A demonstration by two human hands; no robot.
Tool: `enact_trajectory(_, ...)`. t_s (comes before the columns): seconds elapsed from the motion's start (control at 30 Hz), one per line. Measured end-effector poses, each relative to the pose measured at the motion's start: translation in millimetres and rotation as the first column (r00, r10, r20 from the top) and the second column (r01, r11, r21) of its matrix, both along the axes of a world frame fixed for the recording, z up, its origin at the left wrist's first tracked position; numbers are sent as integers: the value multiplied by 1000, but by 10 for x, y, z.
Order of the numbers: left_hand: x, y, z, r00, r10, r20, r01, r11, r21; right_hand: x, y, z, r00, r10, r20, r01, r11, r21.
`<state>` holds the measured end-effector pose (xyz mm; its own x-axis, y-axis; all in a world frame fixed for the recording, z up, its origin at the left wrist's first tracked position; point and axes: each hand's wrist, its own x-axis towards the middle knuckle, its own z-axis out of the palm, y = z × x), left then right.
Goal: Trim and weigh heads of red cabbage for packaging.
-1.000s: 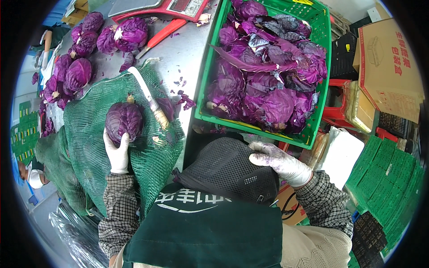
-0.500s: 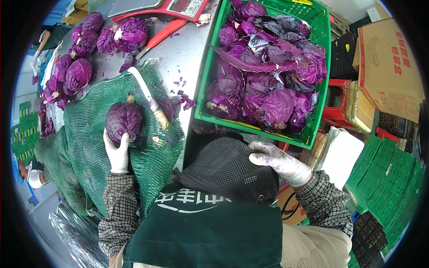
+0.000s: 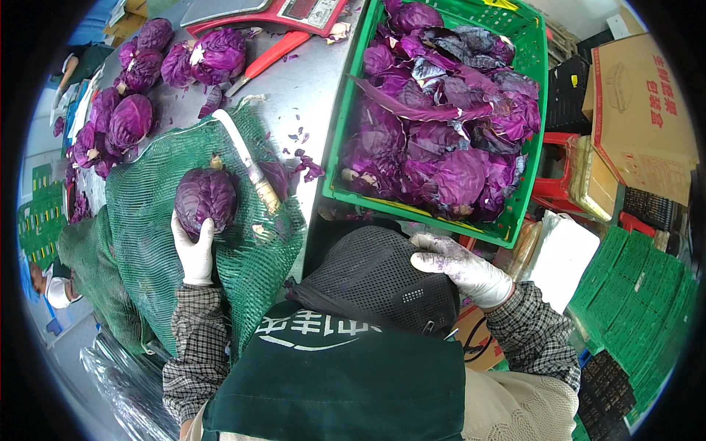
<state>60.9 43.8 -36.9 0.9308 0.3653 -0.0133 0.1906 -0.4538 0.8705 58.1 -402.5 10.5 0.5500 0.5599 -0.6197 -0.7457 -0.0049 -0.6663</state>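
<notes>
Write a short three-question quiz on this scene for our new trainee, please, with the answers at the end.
1. What does the gloved left hand hold?
2. True or false: the green crate is to the right of the green mesh bag.
3. Which colour is the handle of the knife lying near the scale? A) white B) red C) green

Key: 1. a purple cabbage; 2. true; 3. B.

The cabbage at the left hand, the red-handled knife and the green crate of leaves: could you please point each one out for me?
Cabbage [image 3: 205, 198], head view: on the middle of its purple head.
Red-handled knife [image 3: 276, 55], head view: on its handle.
Green crate [image 3: 441, 223], head view: on its near rim.
</notes>
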Motion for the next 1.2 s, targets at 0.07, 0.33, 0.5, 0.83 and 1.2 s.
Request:
enact_trajectory(0.07,-1,2,-1,1000,3,1,-3,1000,12,15,-3,-3,1000,14,1,-14,1000,-6)
enact_trajectory(0.33,6,-6,3,1000,5,-10,-5,1000,0,7,-1,-38,1000,3,10,-3,1000,11)
enact_trajectory(0.5,0,-15,2,1000,24,-13,-24,999,27,46,-19,-29,989,83,-119,-87,996,-22)
enact_trajectory(0.83,10,-23,1,1000,2,-4,-2,1000,5,31,-15,4,987,46,-152,-47,999,-6)
enact_trajectory(1.2,18,-17,3,1000,12,-10,-12,1000,17,18,-21,-45,987,55,-151,-63,997,-49)
